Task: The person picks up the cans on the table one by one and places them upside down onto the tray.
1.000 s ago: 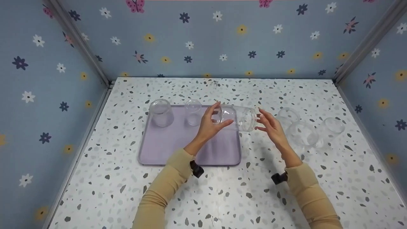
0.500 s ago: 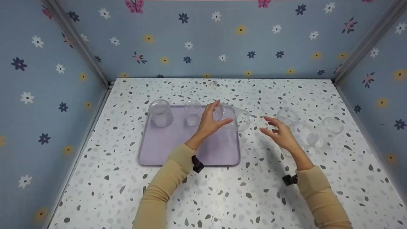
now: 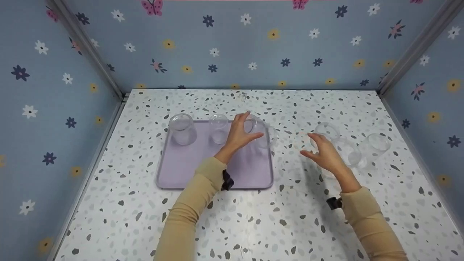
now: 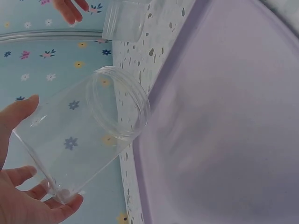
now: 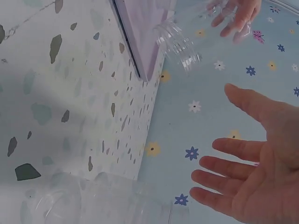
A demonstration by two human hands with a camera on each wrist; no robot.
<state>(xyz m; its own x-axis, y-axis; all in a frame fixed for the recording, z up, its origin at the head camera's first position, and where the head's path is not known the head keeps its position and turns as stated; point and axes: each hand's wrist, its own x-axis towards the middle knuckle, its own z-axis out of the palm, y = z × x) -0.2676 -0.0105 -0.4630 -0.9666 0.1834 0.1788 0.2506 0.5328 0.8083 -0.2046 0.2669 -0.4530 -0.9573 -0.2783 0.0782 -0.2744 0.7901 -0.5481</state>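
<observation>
Clear jar (image 3: 267, 135) – left hand (image 3: 238, 137) has it, thumb and fingers curled round the base end, jar tilted, threaded mouth toward frame right. Sits mid-frame over the upper right corner of the purple tray (image 3: 194, 165). Right hand (image 3: 326, 155), right of centre: fingers spread, holding nothing – clear containers (image 3: 377, 145) just beside it. Two clear cups (image 3: 183, 130) at tray's upper left.

Head view: looked forward and down from above the table's (image 3: 261, 239) 6 o'clock side, farthest off.
Left wrist: looked closely past the left grip (image 4: 21, 200) at 8 o'clock.
Right wrist: looked closely past the right grip (image 5: 261, 175) at 4.
Wrist overlap: both caught jar (image 4: 70, 135) and tray (image 4: 224, 116).
</observation>
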